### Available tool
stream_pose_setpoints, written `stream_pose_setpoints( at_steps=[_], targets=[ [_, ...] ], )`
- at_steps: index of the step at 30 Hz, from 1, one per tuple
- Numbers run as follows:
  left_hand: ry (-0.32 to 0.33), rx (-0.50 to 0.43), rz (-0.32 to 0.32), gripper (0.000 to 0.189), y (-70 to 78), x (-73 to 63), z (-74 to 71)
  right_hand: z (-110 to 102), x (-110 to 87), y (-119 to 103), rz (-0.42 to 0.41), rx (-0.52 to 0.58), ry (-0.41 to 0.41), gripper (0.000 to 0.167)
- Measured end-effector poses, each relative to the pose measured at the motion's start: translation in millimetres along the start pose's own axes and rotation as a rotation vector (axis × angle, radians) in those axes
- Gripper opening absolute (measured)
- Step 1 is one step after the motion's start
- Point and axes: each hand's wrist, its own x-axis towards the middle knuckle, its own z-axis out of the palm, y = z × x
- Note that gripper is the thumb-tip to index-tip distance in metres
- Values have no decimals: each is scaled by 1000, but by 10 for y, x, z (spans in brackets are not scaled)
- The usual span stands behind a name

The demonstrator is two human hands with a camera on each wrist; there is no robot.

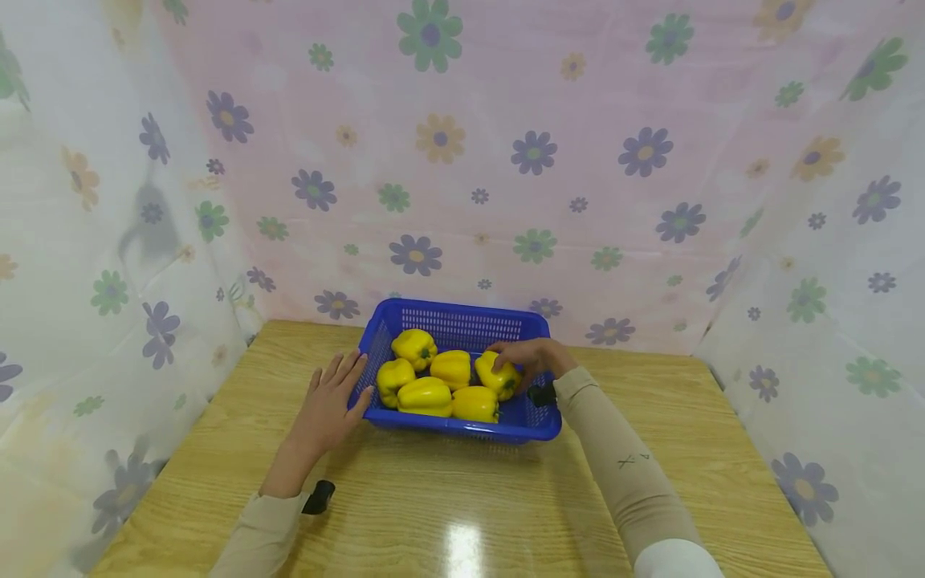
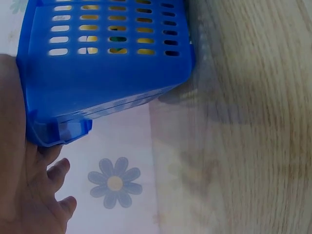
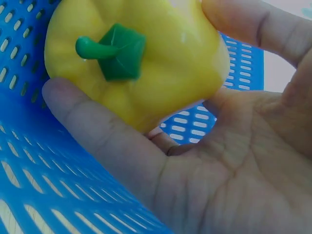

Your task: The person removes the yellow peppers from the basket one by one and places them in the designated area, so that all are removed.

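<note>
A blue perforated basket (image 1: pixel 462 425) sits on the table with several yellow bell peppers (image 1: pixel 424 397) in it. My right hand (image 1: pixel 531 359) reaches in over the right side and grips the rightmost yellow bell pepper (image 1: pixel 495 372). In the right wrist view, thumb and fingers go round that pepper (image 3: pixel 175 53), its green stem facing the camera. At the basket's left rim is my left hand (image 1: pixel 328 413), its fingers extended. The left wrist view has this hand (image 2: pixel 29 195) against the rim, beside the basket's slotted end wall (image 2: pixel 107 75).
The wood-grain table (image 1: pixel 405 514) spreads in front of the basket and to both sides. A flower-print curtain (image 1: pixel 477 177) hangs behind the basket and along the left and right. A black strap (image 1: pixel 319 498) shows at the left wrist.
</note>
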Motion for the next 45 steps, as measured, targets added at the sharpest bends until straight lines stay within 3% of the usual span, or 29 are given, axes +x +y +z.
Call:
stream_pose_setpoints(
  at_steps=[7, 17, 26, 36, 45],
  targets=[
    [-50, -28, -1, 64, -18, 10, -1, -8, -24, 14, -26, 9, 37, 62],
    [-26, -87, -3, 61, -43, -7, 61, 1, -12, 58, -61, 20, 46, 56],
    [-29, -140, -15, 61, -44, -24, 36, -4, -36, 60, -125, 74, 110, 61],
    [-34, -127, -21, 62, -49, -19, 29, 21, -127, 24, -143, 87, 185, 61],
    [-36, -105, -24, 62, -53, -19, 46, 54, -215, -3, -155, 66, 189, 61]
  ],
)
